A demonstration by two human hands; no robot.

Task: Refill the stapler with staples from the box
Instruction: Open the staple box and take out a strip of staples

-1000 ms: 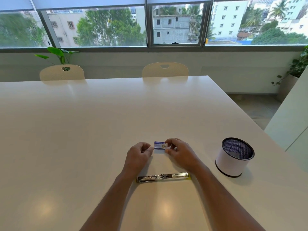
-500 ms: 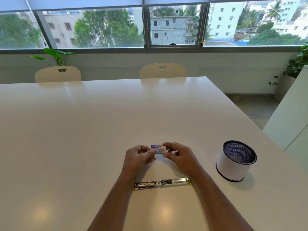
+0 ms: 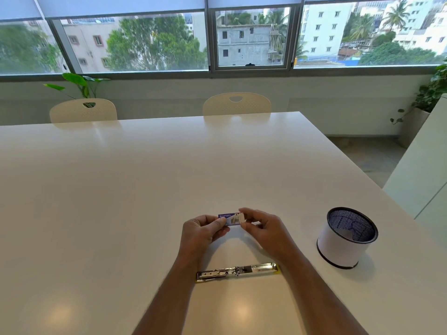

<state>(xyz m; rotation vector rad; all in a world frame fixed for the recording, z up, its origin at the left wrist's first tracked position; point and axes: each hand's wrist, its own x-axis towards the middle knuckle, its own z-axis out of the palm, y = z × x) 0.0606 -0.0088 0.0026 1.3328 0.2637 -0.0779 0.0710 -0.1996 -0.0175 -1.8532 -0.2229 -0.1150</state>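
A small blue and white staple box (image 3: 231,218) is held a little above the white table (image 3: 145,189), between both hands. My left hand (image 3: 202,234) pinches its left end with thumb and fingers. My right hand (image 3: 263,228) grips its right end, where a pale inner part shows. The stapler (image 3: 238,272) lies flat on the table nearer to me, unfolded open, its shiny metal channel facing up over a yellow base. Neither hand touches it. I cannot see any staples.
A white pen holder (image 3: 346,240) with black mesh inside stands to the right of my hands. Two cream chairs (image 3: 237,103) are tucked in at the far table edge. The table's right edge runs diagonally past the holder.
The box has been lifted slightly and drawn nearer to me, with both hands closing on its ends. The stapler has stayed in place.
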